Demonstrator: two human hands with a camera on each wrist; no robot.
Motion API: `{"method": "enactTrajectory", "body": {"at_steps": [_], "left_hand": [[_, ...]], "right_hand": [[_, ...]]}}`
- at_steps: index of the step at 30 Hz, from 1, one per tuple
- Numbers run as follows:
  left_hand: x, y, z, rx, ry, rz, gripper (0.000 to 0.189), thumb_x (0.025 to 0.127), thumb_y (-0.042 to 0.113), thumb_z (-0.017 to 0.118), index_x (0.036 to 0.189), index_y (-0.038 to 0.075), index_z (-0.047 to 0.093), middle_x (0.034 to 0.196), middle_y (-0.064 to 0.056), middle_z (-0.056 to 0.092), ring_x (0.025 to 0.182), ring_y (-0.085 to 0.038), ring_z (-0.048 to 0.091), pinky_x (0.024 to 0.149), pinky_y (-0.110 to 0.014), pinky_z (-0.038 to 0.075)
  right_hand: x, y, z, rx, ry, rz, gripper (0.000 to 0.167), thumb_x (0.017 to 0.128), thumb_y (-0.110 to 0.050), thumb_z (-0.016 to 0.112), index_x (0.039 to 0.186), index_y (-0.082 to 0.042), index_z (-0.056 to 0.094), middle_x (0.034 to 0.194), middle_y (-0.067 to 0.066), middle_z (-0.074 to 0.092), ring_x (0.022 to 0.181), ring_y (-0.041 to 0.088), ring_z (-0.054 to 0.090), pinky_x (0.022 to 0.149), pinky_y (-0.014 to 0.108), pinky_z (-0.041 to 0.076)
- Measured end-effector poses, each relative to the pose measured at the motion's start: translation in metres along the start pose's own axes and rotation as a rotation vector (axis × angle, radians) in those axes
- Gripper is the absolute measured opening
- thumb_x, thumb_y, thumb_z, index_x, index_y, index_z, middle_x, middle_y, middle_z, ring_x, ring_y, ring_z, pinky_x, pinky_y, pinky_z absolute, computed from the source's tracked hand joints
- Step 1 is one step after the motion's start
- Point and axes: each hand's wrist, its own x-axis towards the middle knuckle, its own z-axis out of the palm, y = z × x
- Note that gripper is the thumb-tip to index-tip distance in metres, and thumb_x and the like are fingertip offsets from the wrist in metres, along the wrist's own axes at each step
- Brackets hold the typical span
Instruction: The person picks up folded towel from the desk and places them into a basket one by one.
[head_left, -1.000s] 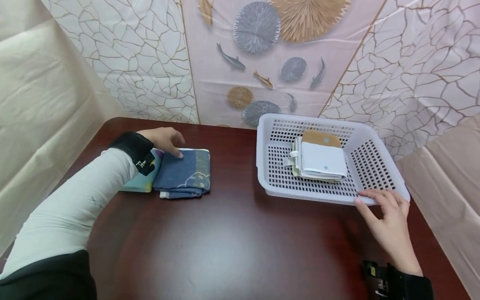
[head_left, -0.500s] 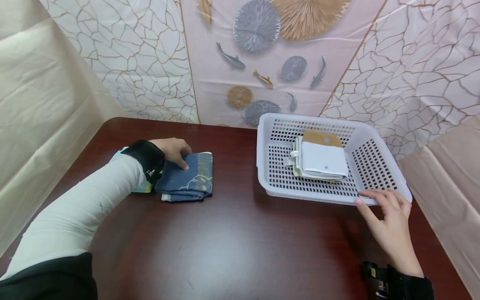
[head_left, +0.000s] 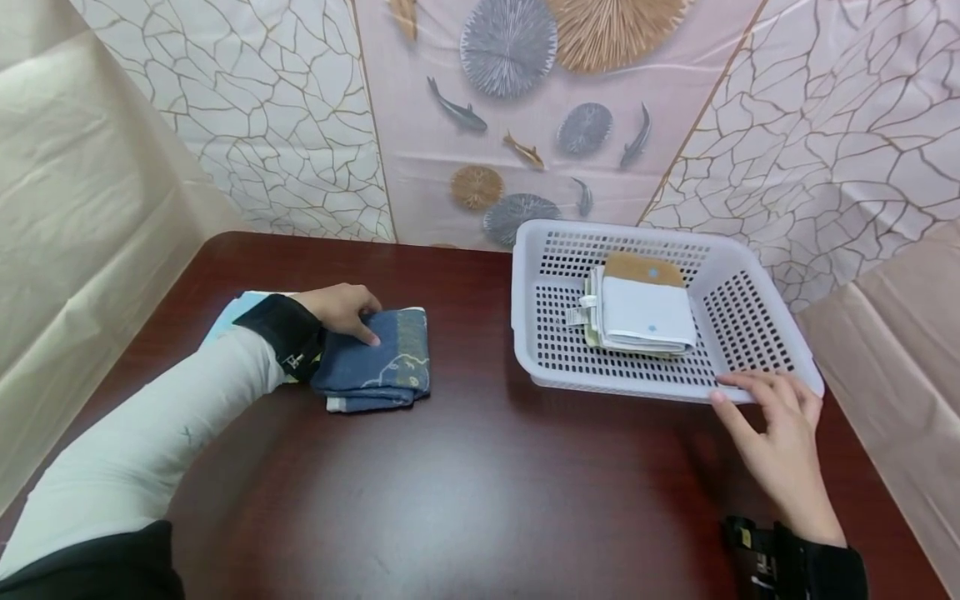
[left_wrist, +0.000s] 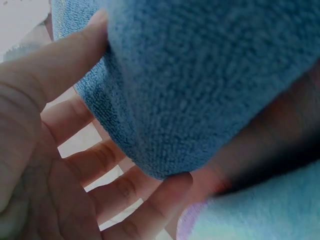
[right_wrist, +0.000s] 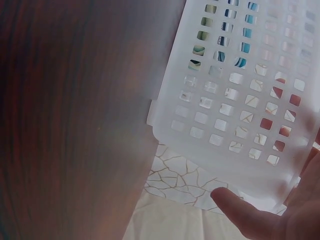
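My left hand (head_left: 341, 310) pinches a folded blue towel (head_left: 397, 354) by its left far part. In the left wrist view the thumb lies on one face of the blue terry cloth (left_wrist: 200, 90), with the fingers behind it. A folded light-teal cloth (head_left: 232, 312) sits just left, partly covered by the wrist. On the right, my right hand (head_left: 783, 446) holds the near right corner of a white perforated basket (head_left: 600, 382), fingers over the rim and thumb outside. Inside the basket lies a folded stack of white cloth (head_left: 648, 312) with a tan piece at its back.
Everything stands on a dark reddish-brown table (head_left: 450, 492). Patterned cloth (head_left: 465, 142) hangs along its far edge, and plain beige cloth (head_left: 82, 208) drapes at both sides. The basket is near the table's far right edge.
My left hand has come down and slightly right onto the blue towel. The towel has shifted a little nearer and to the right. My right hand stays at the basket's corner.
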Motion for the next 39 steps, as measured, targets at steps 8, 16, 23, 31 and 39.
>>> {"method": "enactTrajectory", "body": {"at_steps": [8, 16, 23, 31, 39], "left_hand": [[-0.002, 0.011, 0.004, 0.009, -0.012, -0.024, 0.050, 0.090, 0.027, 0.074, 0.127, -0.004, 0.063, 0.118, -0.018, 0.069, 0.106, -0.029, 0.064, 0.100, -0.049, 0.049], [-0.003, 0.016, 0.008, 0.031, -0.015, 0.017, 0.051, 0.090, 0.029, 0.074, 0.126, -0.005, 0.063, 0.114, -0.017, 0.070, 0.101, -0.026, 0.064, 0.096, -0.048, 0.052], [-0.004, 0.027, 0.012, 0.021, -0.005, 0.052, 0.051, 0.089, 0.028, 0.074, 0.126, -0.005, 0.063, 0.115, -0.017, 0.070, 0.103, -0.026, 0.065, 0.097, -0.048, 0.051], [-0.005, 0.034, 0.016, 0.037, 0.014, 0.078, 0.050, 0.089, 0.028, 0.075, 0.125, -0.005, 0.064, 0.115, -0.017, 0.070, 0.103, -0.027, 0.065, 0.097, -0.047, 0.051], [-0.004, 0.044, 0.020, 0.030, -0.008, 0.093, 0.051, 0.088, 0.029, 0.076, 0.125, -0.004, 0.064, 0.116, -0.017, 0.070, 0.105, -0.027, 0.065, 0.098, -0.047, 0.051]], "right_hand": [[0.000, 0.000, 0.000, 0.000, -0.005, -0.005, 0.032, 0.097, -0.019, 0.064, 0.119, 0.004, 0.065, 0.128, 0.026, 0.049, 0.136, 0.043, 0.019, 0.108, 0.065, 0.010], [-0.003, -0.001, 0.000, 0.002, -0.015, 0.008, 0.032, 0.097, -0.020, 0.064, 0.119, 0.003, 0.065, 0.128, 0.027, 0.050, 0.136, 0.043, 0.019, 0.107, 0.066, 0.011], [-0.002, -0.001, -0.001, 0.000, -0.015, 0.014, 0.033, 0.097, -0.022, 0.064, 0.120, 0.003, 0.064, 0.129, 0.026, 0.048, 0.138, 0.043, 0.017, 0.108, 0.067, 0.009], [-0.002, -0.002, 0.000, 0.010, 0.006, -0.023, 0.032, 0.096, -0.020, 0.066, 0.119, 0.003, 0.066, 0.127, 0.025, 0.051, 0.137, 0.043, 0.020, 0.109, 0.066, 0.009], [-0.002, 0.000, 0.000, 0.000, 0.010, -0.029, 0.032, 0.095, -0.020, 0.066, 0.118, 0.002, 0.066, 0.127, 0.025, 0.051, 0.136, 0.043, 0.020, 0.108, 0.065, 0.010]]}}
